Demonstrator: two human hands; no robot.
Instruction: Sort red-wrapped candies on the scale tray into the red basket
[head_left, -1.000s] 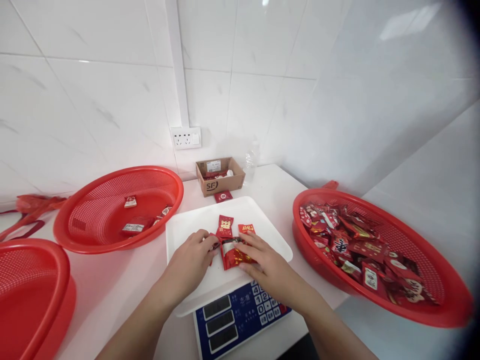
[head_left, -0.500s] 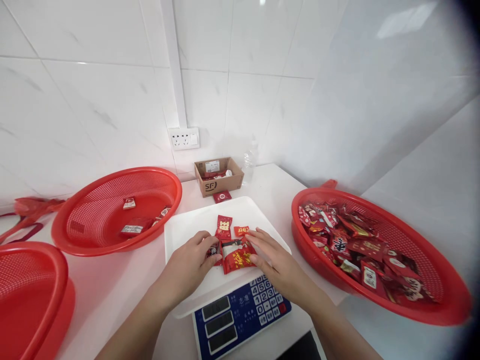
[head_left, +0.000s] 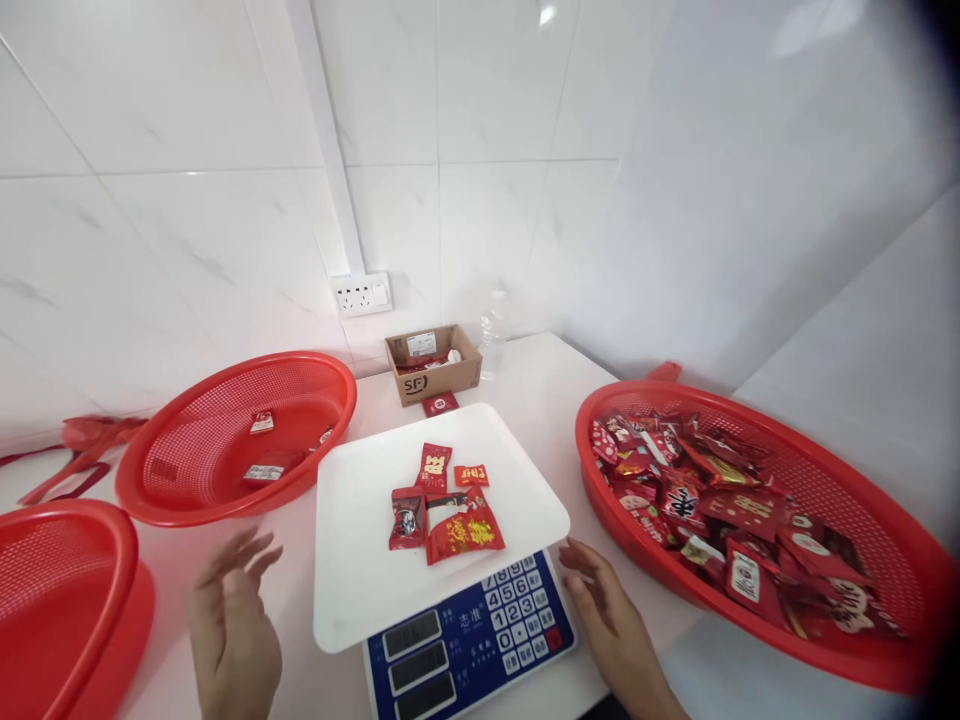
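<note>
Several red candy packets lie together on the white tray (head_left: 360, 590) of a blue digital scale (head_left: 480, 640). Largest is a red packet with gold lettering (head_left: 469, 535); a dark red packet (head_left: 407, 520) touches its left side. Behind them are a narrow red packet (head_left: 435, 466) and a small orange-red packet (head_left: 472, 475). Left of the tray, my left hand (head_left: 238, 630) is raised with its fingers apart and nothing in it. My right hand (head_left: 609, 625) is at the tray's right front corner, beside the keypad, fingers loosely apart and holding nothing.
A red basket (head_left: 757, 430) full of packets stands at right. Another red basket (head_left: 240, 380) with a few packets is at left, and a third basket (head_left: 112, 590) is nearer. At the back are a cardboard box (head_left: 442, 380), a clear bottle (head_left: 493, 335) and a packet (head_left: 439, 403).
Both hands have let go of the packets and drawn apart, the left one to the left and the right one toward the tray's right corner. The packets stay on the tray.
</note>
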